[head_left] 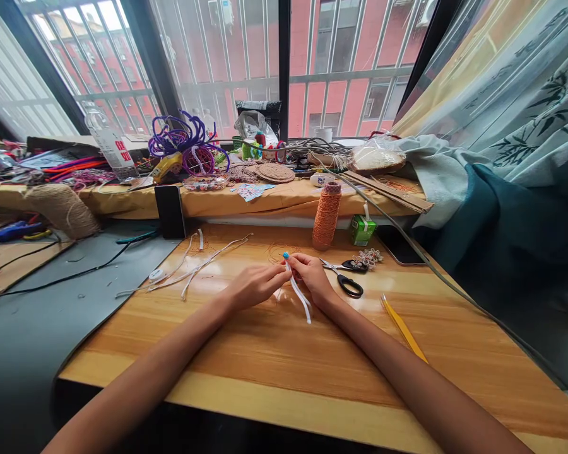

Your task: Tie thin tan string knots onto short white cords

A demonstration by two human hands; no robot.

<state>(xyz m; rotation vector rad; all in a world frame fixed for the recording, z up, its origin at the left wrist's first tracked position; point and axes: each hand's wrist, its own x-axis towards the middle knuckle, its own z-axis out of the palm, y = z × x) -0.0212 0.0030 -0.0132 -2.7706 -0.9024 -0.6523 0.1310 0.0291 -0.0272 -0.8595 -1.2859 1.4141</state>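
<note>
Above the middle of the wooden table, my left hand [256, 282] and my right hand [312, 275] meet with fingertips pinched together. Between them is a white cord [301, 297], its loose strands hanging down toward me. A small bright blue bead-like piece [286, 255] shows at the top of the pinch; its exact kind is too small to tell. Thin orange thread [279, 249] lies loosely curled just behind my fingers. To the right of my right hand lie black-handled scissors [350, 285]. More lengths of white cord [203, 265] are spread on the table to the left.
An orange thread spool [326, 215] stands at the back beside a green drink carton [362, 228]. Yellow tweezers [404, 329] lie by my right forearm. A phone [169, 212] leans against the cluttered ledge [274, 205]; a grey cable [435, 268] crosses the right side.
</note>
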